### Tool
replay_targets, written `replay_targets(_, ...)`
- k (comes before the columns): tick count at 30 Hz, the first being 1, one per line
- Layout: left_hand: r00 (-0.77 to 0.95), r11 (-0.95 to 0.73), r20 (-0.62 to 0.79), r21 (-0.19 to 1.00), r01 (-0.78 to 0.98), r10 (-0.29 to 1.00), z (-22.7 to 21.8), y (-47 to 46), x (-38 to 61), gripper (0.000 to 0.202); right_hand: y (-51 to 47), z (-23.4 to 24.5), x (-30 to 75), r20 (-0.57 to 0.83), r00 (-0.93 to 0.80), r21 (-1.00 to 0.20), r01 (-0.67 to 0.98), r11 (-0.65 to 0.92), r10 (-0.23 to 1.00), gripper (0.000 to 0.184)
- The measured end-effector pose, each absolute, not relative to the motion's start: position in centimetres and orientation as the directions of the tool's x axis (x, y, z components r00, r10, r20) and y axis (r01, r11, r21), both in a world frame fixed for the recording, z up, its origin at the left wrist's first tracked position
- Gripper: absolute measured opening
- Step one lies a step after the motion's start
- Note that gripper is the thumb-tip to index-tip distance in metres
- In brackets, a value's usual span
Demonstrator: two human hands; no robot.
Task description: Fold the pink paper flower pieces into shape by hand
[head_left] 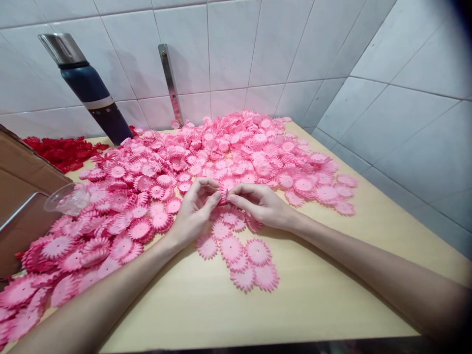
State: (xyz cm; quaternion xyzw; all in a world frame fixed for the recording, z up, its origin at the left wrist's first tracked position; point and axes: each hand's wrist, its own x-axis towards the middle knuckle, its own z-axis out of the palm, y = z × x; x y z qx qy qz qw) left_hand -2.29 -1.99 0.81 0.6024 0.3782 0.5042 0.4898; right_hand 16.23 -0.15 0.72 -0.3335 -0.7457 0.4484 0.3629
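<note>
While both hands meet over the table (313,290), the left hand (199,209) pinches a pink petal disc (223,192) between its thumb and fingertips. The right hand (258,202) pinches the disc's other side. I can't tell if it is one disc or a few together. The disc is up off the table, right between the hands, maybe because it is thin and easier to work with from both sides.

Just below lies a small group of loose discs (231,248), flat, with zigzag edges and tiny holes in the middle. They seem to be there so they are easy to reach. Behind and to the left spreads a big pink heap (258,157).

A clear plastic cup (79,200) sits by the heap, next to a cardboard box (29,196). Red pieces (62,153) are piled behind the box, maybe to keep the colours apart. A blue bottle (90,88) is near the tiled wall (236,44), probably out of the way.
</note>
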Motion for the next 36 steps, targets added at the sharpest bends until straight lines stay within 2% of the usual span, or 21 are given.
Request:
replay_targets(3,0.169,-0.212,0.218,0.976,-0.053,0.961,0.70,-1.91,-2.25,0.009,-0.12,0.75,16.18,0.239,-0.490,-0.912,0.183,0.367,0.838,0.021)
replay_targets(7,0.085,-0.244,0.245,0.970,-0.022,0.966,0.66,-1.70,-2.37,0.005,0.23,0.52,16.23,0.266,-0.349,-0.926,0.167,0.339,0.898,0.020)
replay_targets(10,0.085,-0.243,0.244,0.970,-0.020,0.966,0.59,-1.63,-2.54,0.002,0.44,0.38,16.29,0.282,-0.300,-0.926,0.163,0.340,0.911,0.022)
replay_targets(16,0.185,-0.140,0.149,0.988,-0.060,0.971,0.71,-1.92,-2.50,0.014,0.00,0.61,16.25,0.280,-0.421,-0.913,0.161,0.375,0.863,0.022)
replay_targets(21,0.166,-0.283,0.258,0.948,0.149,0.952,0.94,-1.97,-2.31,0.015,-0.15,0.60,16.27,0.285,-0.509,-0.894,0.165,0.417,0.812,0.019)
replay_targets(25,0.167,-0.300,0.271,0.936,0.185,0.948,0.96,-1.90,-2.37,0.012,-0.11,0.55,16.32,0.274,-0.518,-0.896,0.168,0.410,0.810,0.020)
replay_targets(31,0.178,-0.159,0.144,0.985,0.071,0.973,1.05,-1.96,-2.41,0.019,-0.06,0.43,16.46,0.262,-0.518,-0.894,0.187,0.406,0.815,0.022)
replay_targets(36,0.205,-0.183,0.160,0.978,0.096,0.966,1.22,-1.86,-2.35,0.013,-0.11,0.56,16.36,0.253,-0.524,-0.895,0.191,0.402,0.813,0.021)
